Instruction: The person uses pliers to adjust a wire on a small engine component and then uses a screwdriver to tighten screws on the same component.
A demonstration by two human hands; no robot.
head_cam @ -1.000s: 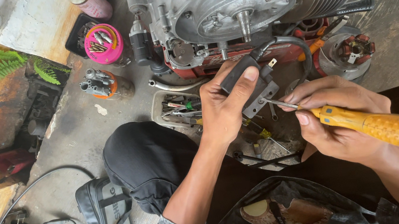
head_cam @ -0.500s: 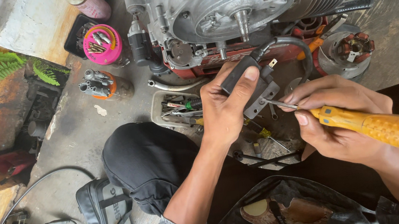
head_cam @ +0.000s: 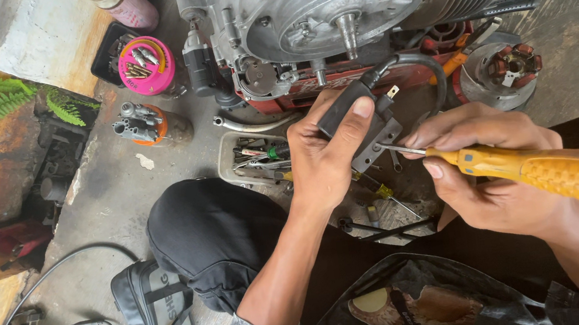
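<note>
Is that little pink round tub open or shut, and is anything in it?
Open: the pink tub has no lid on, and small metal bits lie inside.

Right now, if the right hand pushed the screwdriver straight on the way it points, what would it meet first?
The right hand aims the yellow screwdriver leftward; its tip already seems to touch the metal bracket of the black module held by the left hand. Depth is hard to judge.

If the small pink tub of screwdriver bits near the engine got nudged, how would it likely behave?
The pink tub sits open and upright on a black tray, so it would probably slide rather than roll. It looks light and plastic, so a harder push may tip it. The loose metal bits inside would likely spill.
</note>
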